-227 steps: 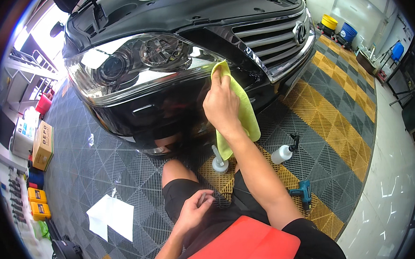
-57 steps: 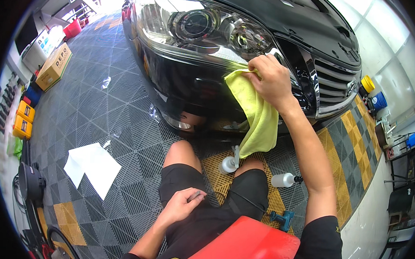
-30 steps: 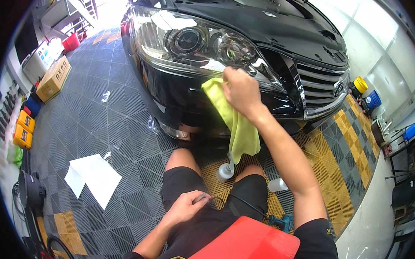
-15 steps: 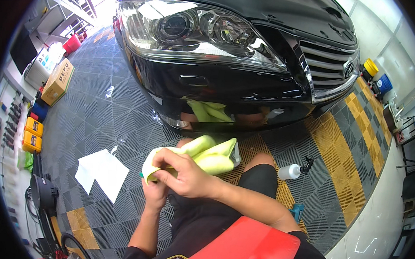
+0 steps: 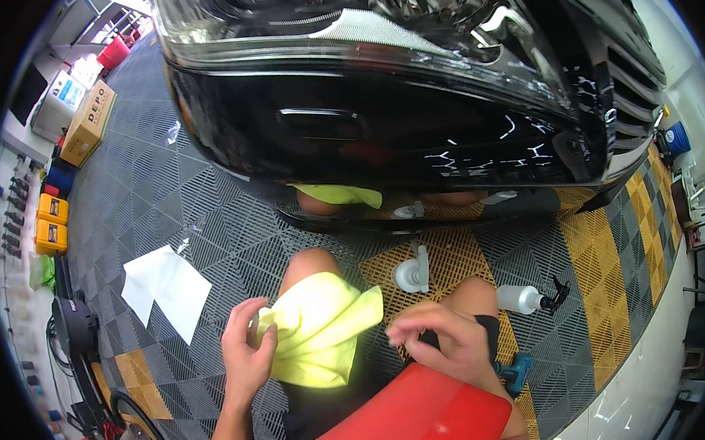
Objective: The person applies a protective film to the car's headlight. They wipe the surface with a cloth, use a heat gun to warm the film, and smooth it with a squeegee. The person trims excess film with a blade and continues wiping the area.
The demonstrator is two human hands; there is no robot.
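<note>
A yellow-green microfiber cloth (image 5: 319,330) lies draped over my left knee and thigh. Beside its left edge is my left hand (image 5: 250,350), fingers bent and apart; it seems to touch the cloth without gripping it. My right hand (image 5: 450,337) hovers above my right thigh, a little blurred, with loosely curled fingers and nothing seen in them. Below it, a smooth red panel (image 5: 414,414) rests across my lap. Just ahead stands the front of a black car, its glossy bumper (image 5: 293,129) mirroring the cloth and my knees.
Between my knees and the bumper is a white spray bottle (image 5: 408,276) with a grey head. Another white spray bottle (image 5: 517,299), black-nozzled, lies to the right, near a teal power tool (image 5: 516,372). White paper (image 5: 169,294) lies on the tiled floor, left. Farther left is a cardboard box (image 5: 89,126).
Both hands have let go of the bunched cloth, which now lies spread on my left leg. My right hand has moved away to the right. The view has tipped downward.
</note>
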